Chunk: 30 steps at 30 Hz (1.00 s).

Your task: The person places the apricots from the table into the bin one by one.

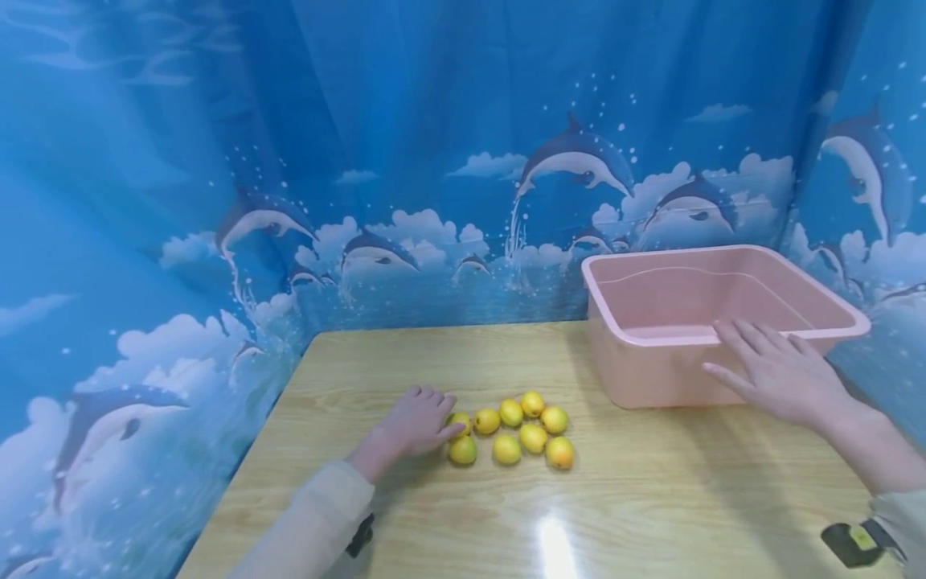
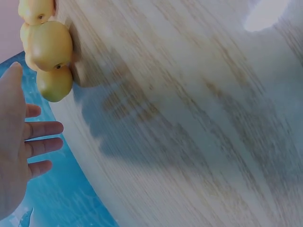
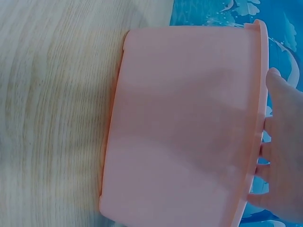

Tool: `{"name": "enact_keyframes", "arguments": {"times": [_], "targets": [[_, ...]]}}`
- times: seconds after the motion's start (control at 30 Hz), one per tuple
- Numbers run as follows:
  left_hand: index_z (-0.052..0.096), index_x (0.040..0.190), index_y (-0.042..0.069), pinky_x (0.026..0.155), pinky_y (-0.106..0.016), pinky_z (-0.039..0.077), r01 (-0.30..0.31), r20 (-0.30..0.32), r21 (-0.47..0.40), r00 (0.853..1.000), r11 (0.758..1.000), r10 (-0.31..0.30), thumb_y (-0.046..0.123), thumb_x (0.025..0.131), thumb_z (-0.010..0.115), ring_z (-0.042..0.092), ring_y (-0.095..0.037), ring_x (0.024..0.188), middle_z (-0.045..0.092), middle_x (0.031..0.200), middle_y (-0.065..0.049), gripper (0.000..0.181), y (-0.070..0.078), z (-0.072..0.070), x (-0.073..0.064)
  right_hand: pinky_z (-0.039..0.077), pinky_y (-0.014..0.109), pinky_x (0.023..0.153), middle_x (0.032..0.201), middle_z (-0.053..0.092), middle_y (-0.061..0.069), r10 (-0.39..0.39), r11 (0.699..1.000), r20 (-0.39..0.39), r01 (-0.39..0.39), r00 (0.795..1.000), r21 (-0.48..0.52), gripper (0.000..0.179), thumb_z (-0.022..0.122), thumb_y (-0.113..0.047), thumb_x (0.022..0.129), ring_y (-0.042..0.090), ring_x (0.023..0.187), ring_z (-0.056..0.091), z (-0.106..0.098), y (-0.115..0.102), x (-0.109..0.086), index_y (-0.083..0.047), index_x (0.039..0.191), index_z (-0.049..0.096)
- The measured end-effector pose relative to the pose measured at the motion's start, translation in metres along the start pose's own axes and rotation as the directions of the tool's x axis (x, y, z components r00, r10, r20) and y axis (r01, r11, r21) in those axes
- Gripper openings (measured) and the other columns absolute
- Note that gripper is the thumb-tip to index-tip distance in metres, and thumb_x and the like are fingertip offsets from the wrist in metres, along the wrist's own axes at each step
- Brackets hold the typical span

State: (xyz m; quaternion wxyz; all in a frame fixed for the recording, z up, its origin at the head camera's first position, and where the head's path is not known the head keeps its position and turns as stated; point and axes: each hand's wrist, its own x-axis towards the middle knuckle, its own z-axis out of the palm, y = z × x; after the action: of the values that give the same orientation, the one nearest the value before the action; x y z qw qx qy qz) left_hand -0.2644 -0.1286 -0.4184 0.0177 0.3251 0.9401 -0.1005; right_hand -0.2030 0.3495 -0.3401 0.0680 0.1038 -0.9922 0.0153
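Note:
Several yellow lemons [image 1: 533,438], a few tinged green or orange, lie in a loose cluster on the wooden table. My left hand [image 1: 418,421] is at the cluster's left end, its fingers extended. It partly covers one lemon [image 1: 460,421] in the head view; I cannot tell whether it touches it. The left wrist view shows that hand [image 2: 14,146] beside the lemons [image 2: 51,46], with nothing in its grasp. At the right, my right hand [image 1: 784,374] hovers by the front rim of a pink plastic tub [image 1: 723,338], fingers spread and holding nothing; contact with the rim is unclear.
The wooden table [image 1: 651,498] runs back to a blue dolphin-print curtain [image 1: 434,161], which also hangs along both sides. The tub stands at the table's back right, to the right of the lemons. A bright glare spot [image 1: 555,547] shows near the front.

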Motion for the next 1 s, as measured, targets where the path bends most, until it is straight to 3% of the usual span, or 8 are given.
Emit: {"name": "enact_keyframes", "arguments": {"times": [0.53,0.77,1.0], "targets": [[0.053,0.121,0.004,0.099,-0.044,0.033,-0.005,-0.008,-0.009,1.000,1.000,0.005,0.058,0.093,0.034,0.049,-0.029,0.114,0.056,0.119,-0.014,0.064,0.000,0.012,0.009,0.010,0.066,0.098,0.146,0.017,0.030,-0.006,1.000,0.016,0.006,1.000,0.015,0.080,0.041,-0.053,0.093,0.050,0.131,0.013,0.001,0.002,-0.004,-0.001,0.147,0.012],[0.054,0.119,0.004,0.099,-0.044,0.032,0.011,0.000,-0.081,1.000,0.997,-0.011,0.056,0.094,0.032,0.048,-0.029,0.114,0.056,0.118,-0.014,0.061,-0.002,0.016,0.011,0.010,0.067,0.097,0.147,0.018,0.028,-0.051,0.998,0.010,0.050,0.999,0.023,0.078,0.046,-0.050,0.092,0.049,0.132,0.013,0.000,0.005,-0.010,-0.012,0.149,0.008],[0.054,0.117,0.005,0.100,-0.044,0.031,0.033,0.026,-0.118,0.999,0.993,-0.030,0.055,0.095,0.032,0.047,-0.029,0.114,0.055,0.117,-0.013,0.059,-0.003,0.016,0.015,-0.005,0.062,0.103,0.149,0.015,0.025,-0.080,0.993,-0.021,0.081,0.997,0.081,0.076,0.049,-0.044,0.093,0.045,0.135,0.007,0.001,0.009,-0.012,-0.019,0.150,0.006]]}}
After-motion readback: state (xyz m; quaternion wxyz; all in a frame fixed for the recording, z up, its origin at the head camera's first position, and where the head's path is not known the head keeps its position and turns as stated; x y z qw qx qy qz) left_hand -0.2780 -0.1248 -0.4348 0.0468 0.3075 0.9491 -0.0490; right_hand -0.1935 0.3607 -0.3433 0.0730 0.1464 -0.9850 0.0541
